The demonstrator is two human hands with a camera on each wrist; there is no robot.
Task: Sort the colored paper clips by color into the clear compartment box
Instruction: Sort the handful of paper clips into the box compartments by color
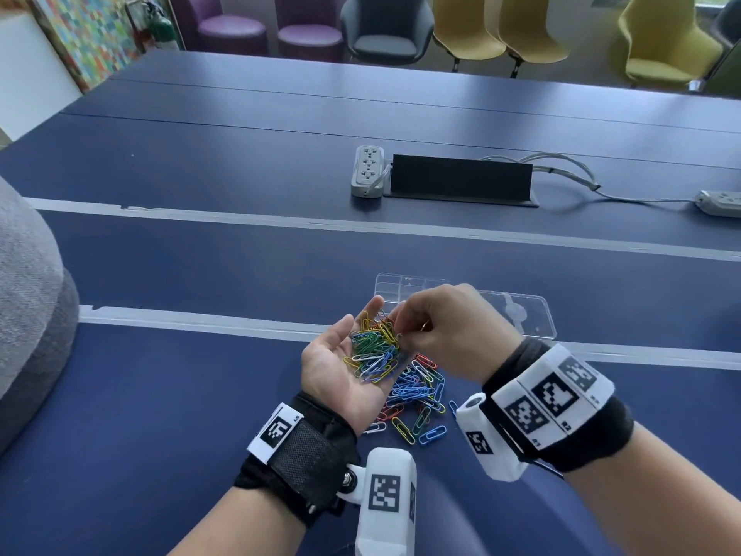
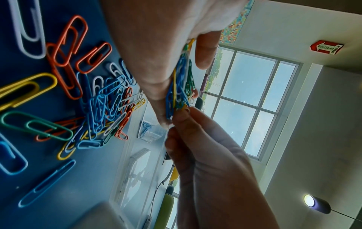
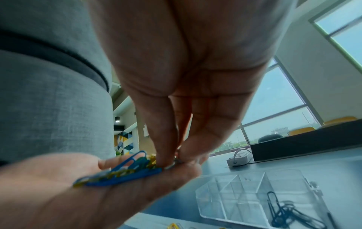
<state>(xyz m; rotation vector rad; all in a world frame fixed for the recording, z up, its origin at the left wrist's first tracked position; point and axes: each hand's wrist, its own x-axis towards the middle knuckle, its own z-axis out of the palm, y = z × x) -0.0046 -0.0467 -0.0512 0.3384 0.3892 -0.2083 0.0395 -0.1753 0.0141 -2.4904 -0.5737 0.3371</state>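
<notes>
My left hand point(image 1: 341, 351) lies palm up above the blue table point(image 1: 200, 395) and carries a heap of mixed coloured paper clips point(image 1: 373, 351); its fingers are relaxed. Reaching into that heap, my right hand point(image 1: 401, 335) pinches one silver-grey clip point(image 3: 174, 163) between thumb and fingertips. Under both hands a larger pile of blue, red, green, yellow and white clips point(image 1: 417, 395) lies on the table. The clear compartment box point(image 1: 533, 315) sits just behind my right hand, partly hidden by it. One compartment holds several dark blue clips point(image 3: 282, 212).
A white power strip point(image 1: 367, 170), a raised black cable flap point(image 1: 461, 178) and a second strip point(image 1: 721, 202) lie farther back on the table. A grey padded seat point(image 1: 28, 294) is at the left edge. Chairs stand beyond the table.
</notes>
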